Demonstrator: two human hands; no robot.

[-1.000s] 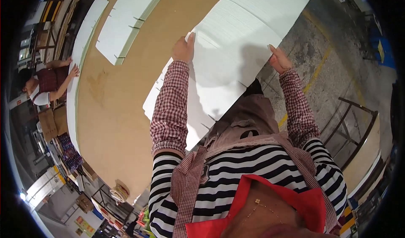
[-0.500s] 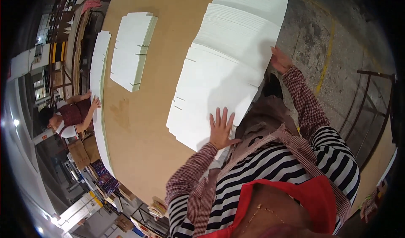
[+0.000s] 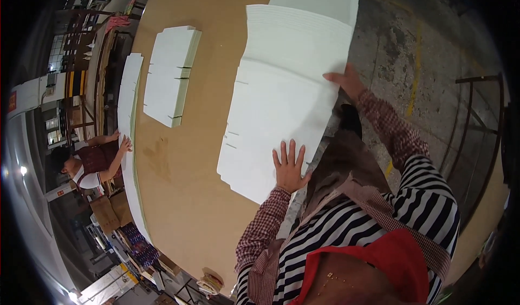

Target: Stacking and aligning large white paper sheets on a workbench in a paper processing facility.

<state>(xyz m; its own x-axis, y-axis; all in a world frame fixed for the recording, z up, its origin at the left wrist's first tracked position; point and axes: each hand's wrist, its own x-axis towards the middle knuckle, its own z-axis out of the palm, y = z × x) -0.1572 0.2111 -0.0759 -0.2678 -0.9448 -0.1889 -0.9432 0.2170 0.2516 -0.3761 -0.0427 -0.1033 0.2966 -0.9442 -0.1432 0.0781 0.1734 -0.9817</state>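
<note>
A person's left hand (image 3: 291,167) lies flat, fingers spread, on the near end of a white sheet stack (image 3: 287,99) on a broad brown bench (image 3: 184,197). The right hand (image 3: 343,81) rests open against the stack's right edge, at the bench's side; neither grip is clamped on anything. The stack of flat, notched cardboard blanks runs along the bench's right edge, its far end cut off by the top of the frame. Three stacks show in all: this one, a smaller stack (image 3: 169,75) well apart to the left, and a long thin one (image 3: 129,115) along the bench's far left edge. There a second person (image 3: 89,161) lays a hand on that pile. Brown boxes (image 3: 111,213) sit below that person; their contents cannot be made out. A dark metal frame (image 3: 479,121) stands on the concrete floor (image 3: 428,50), partly cut off.
</note>
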